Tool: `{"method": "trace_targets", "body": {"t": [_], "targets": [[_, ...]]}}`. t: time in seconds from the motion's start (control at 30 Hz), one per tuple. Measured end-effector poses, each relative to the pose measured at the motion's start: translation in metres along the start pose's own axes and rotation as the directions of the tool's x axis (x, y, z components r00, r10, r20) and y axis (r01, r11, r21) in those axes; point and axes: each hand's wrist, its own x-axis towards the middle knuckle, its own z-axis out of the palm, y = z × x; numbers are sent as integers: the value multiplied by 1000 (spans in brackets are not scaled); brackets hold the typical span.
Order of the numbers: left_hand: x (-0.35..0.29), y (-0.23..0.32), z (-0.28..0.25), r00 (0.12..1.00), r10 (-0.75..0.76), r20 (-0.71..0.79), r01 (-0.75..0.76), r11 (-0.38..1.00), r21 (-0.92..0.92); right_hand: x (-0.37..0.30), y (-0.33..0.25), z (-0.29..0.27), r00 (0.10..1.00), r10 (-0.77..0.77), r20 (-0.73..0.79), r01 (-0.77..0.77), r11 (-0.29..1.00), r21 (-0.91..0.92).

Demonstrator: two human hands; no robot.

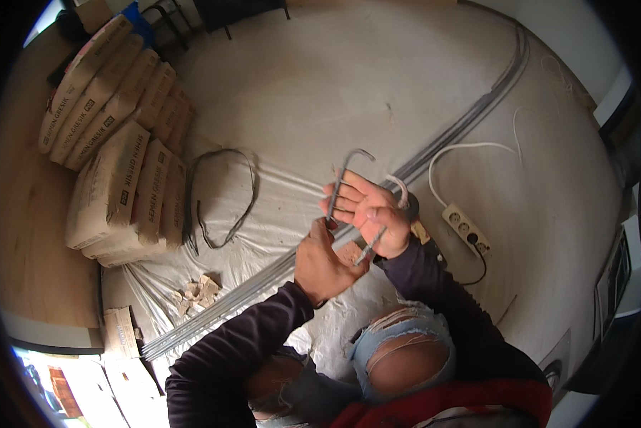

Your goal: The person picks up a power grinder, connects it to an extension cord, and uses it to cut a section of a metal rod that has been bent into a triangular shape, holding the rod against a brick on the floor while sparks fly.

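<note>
My left hand (322, 265) is closed around the lower end of a thin grey metal rod (339, 184), whose upper end bends into a hook. My right hand (377, 214) lies just right of it, palm up, fingers stretched out and their tips behind the rod. A short grey metal piece (370, 247) shows between the right thumb and the left hand; whether it belongs to the same rod, I cannot tell. Behind the right wrist sits a dark rounded object, partly hidden, with a pale curved part (399, 187) above it.
Long grey metal bars (242, 291) run diagonally under my hands across the sheet-covered floor. Stacked paper sacks (110, 189) stand left, beside a loop of dark wire (253, 182). A white power strip (466, 227) with cables lies right. Broken pieces (198, 294) lie lower left.
</note>
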Motion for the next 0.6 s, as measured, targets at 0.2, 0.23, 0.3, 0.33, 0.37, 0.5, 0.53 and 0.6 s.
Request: {"method": "trace_targets", "body": {"t": [0.2, 0.23, 0.3, 0.33, 0.37, 0.5, 0.53, 0.6], "targets": [[-2, -65, -18, 932, -359, 54, 323, 889, 326, -42, -14, -46, 951, 181, -252, -267, 893, -364], [-9, -89, -23, 952, -304, 30, 266, 873, 408, -66, -23, -58, 935, 107, -337, -261, 852, -454], [-20, -119, -34, 951, -305, 45, 236, 815, 529, -133, -33, -104, 851, -146, -505, -232, 758, -610], [-31, -142, -26, 924, -371, 97, 260, 793, 551, -180, -38, -132, 681, -194, -706, -360, 751, -554], [-48, -186, -34, 928, -348, 134, 243, 837, 490, -224, -42, -159, 578, -260, -774, -423, 716, -556], [-87, -272, -45, 891, -440, 111, 315, 775, 548, -408, -58, -227, 164, -699, -696, -949, 81, -305], [-86, -288, -43, 864, -493, 104, 318, 694, 646, -455, -59, -233, 33, -647, -762, -991, 79, -110], [-80, -321, -47, 906, -416, 84, 256, 694, 672, -508, -55, -223, -230, -456, -860, -973, 141, 185]]}}
